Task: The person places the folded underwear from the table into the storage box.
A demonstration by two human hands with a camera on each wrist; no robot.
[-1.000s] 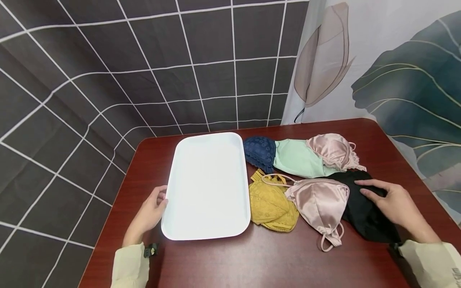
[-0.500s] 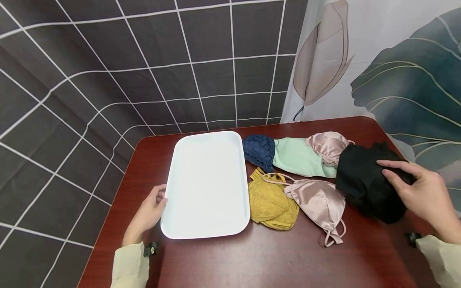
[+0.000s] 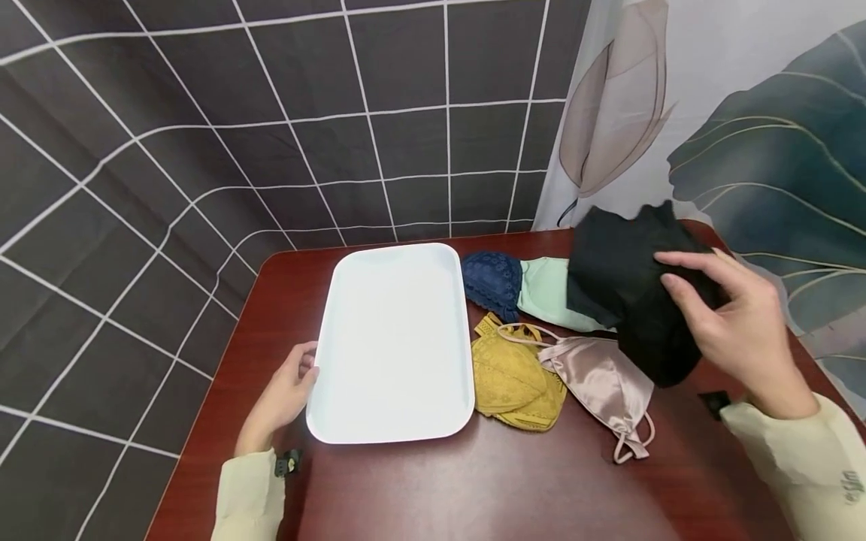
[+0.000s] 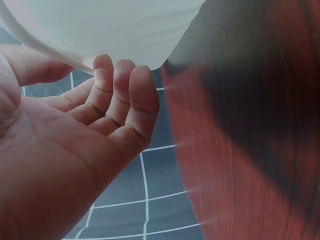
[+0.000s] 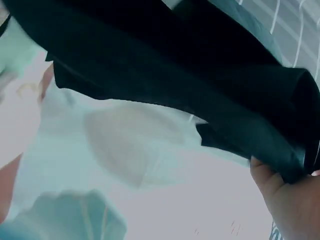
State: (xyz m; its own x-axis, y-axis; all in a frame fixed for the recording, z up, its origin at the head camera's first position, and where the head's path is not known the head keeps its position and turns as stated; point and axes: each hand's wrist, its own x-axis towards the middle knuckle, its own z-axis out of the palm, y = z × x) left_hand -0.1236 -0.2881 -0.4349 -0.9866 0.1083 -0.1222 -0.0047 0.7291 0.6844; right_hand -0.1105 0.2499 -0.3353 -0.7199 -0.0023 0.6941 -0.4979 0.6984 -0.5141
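Observation:
In the head view, my right hand (image 3: 740, 330) pinches a thin black garment (image 3: 625, 263) between thumb and fingers. The cloth hangs above the other pieces, over part of a mint-green garment (image 3: 544, 289) and a pink satin bra (image 3: 612, 379). Black fabric (image 5: 140, 65) also stretches across the right wrist view, gathered at the fingers on the right. My left hand (image 3: 287, 391) holds the left side of a white tray (image 3: 392, 346). From the left wrist view, curled fingers (image 4: 142, 92) meet the tray's underside, with the thumb by its rim.
Right of the tray lie a yellow lace bra (image 3: 510, 376) and a navy lace bra (image 3: 492, 282). The other pale pink satin bra behind them is hidden by the black cloth. The reddish-brown table (image 3: 473, 488) backs onto a dark grid-patterned curtain (image 3: 406, 135).
My right hand has lifted the black garment off the table, first rightward, then up and left over the mint-green piece. The left hand has stayed at the tray.

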